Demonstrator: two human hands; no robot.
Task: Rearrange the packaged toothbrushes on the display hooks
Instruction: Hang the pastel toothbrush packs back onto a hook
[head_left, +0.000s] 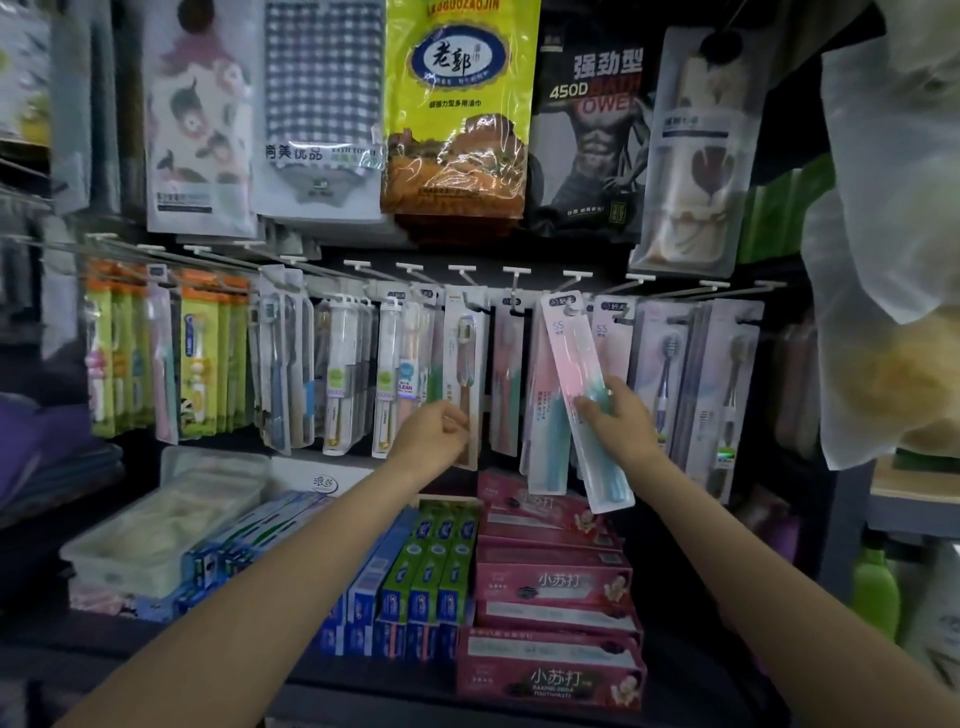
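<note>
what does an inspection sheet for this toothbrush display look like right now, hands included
surface: dark hook rail across the display, a shelf below it.
job's things: pink and teal toothbrush pack tilted, its top near a hook; brown-handled toothbrush pack hanging beside it.
clutter: pink toothpaste boxes and green toothpaste boxes stacked on the shelf below; towel packs hanging above.
hands: right hand grips the pink and teal pack; left hand fingers curled at the brown-handled pack's lower edge, hold unclear.
cables: nothing seen.
surroundings: clear plastic bag at right.
</note>
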